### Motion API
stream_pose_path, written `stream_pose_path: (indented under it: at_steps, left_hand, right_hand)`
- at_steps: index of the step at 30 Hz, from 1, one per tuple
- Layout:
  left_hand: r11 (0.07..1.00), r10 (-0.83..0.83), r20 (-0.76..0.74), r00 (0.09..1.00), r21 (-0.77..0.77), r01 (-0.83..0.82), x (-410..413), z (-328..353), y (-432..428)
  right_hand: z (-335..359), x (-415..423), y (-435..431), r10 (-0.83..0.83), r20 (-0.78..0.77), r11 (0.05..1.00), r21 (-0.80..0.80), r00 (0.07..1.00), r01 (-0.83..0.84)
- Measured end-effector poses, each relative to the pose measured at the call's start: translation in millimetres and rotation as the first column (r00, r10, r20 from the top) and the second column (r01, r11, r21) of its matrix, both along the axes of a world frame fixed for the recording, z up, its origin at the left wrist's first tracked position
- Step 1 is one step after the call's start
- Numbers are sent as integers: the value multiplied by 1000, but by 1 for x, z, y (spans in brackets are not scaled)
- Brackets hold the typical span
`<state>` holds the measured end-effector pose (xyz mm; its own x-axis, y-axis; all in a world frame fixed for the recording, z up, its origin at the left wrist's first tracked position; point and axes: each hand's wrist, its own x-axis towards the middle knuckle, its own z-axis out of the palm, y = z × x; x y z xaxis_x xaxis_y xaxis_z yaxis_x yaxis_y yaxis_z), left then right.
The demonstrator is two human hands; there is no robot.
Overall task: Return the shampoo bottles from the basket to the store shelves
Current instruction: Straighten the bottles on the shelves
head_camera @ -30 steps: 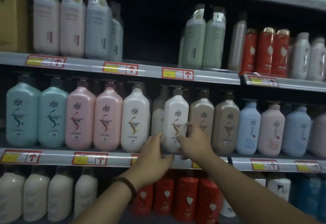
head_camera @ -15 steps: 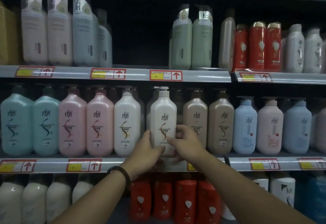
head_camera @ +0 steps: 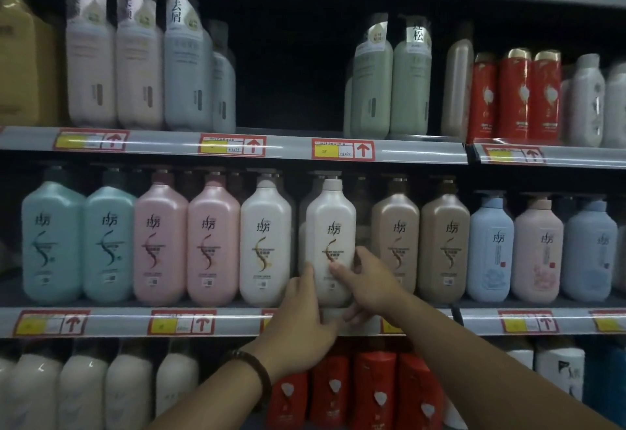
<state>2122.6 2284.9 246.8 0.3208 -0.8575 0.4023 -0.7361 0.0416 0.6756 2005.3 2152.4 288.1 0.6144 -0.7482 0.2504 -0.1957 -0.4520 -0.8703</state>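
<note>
A white shampoo bottle [head_camera: 330,226] with a gold swirl label stands upright at the front of the middle shelf [head_camera: 237,323], between another white bottle [head_camera: 266,239] and a brown bottle [head_camera: 394,239]. My left hand [head_camera: 303,324] holds its lower left side, thumb up along the edge. My right hand [head_camera: 371,282] grips its lower right side, with fingers across the label. The basket is out of view.
Teal [head_camera: 52,243], pink [head_camera: 213,243] and pale blue [head_camera: 489,246] bottles fill the same shelf. The upper shelf [head_camera: 291,148] has a dark gap in its middle between grey and green bottles. Red bottles [head_camera: 376,392] stand on the shelf below my hands.
The white bottle has come forward to the shelf's front edge, and its pump top now shows. Both hands stay on its lower part. The view has tilted up slightly.
</note>
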Motion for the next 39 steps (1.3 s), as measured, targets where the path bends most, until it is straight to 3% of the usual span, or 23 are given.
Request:
stream_pose_path:
  at_steps: [7, 11, 18, 21, 24, 26, 29, 35, 39]
  left_hand:
    - [988, 119, 215, 969, 75, -138, 7, 7, 22]
    - [992, 116, 334, 936, 5, -125, 4, 6, 29]
    - [988, 151, 357, 922, -26, -151, 9, 2, 32]
    - [988, 146, 385, 911, -8, -155, 9, 4, 29]
    - [989, 126, 477, 870, 4, -145, -3, 18, 14]
    - [997, 63, 351, 934, 22, -76, -12, 33, -3]
    - [1000, -23, -41, 999, -8, 22, -33, 43, -35]
    - [998, -15, -305, 952, 54, 34, -64, 41, -84]
    - [996, -23, -492, 870, 59, 60, -72, 41, -99]
  right_hand:
    - [-2, 16, 6, -43, -45, 997, -65, 998, 40]
    - [-1, 21, 13, -79, -55, 994, -75, 995, 74]
    - [-2, 14, 13, -65, -11, 996, -69, 998, 64]
    - [-14, 3, 10, -140, 140, 965, -205, 980, 167]
    - [-24, -27, -1, -276, 260, 838, -406, 925, 364]
    - [-29, -53, -7, -314, 297, 807, -417, 902, 418]
    - [-50, -82, -11, -303, 355, 831, -356, 884, 428]
    - [-58, -85, -21, -185, 362, 923, -254, 914, 288]
    - [-61, -88, -34, -131, 447, 989, 1, 885, 146]
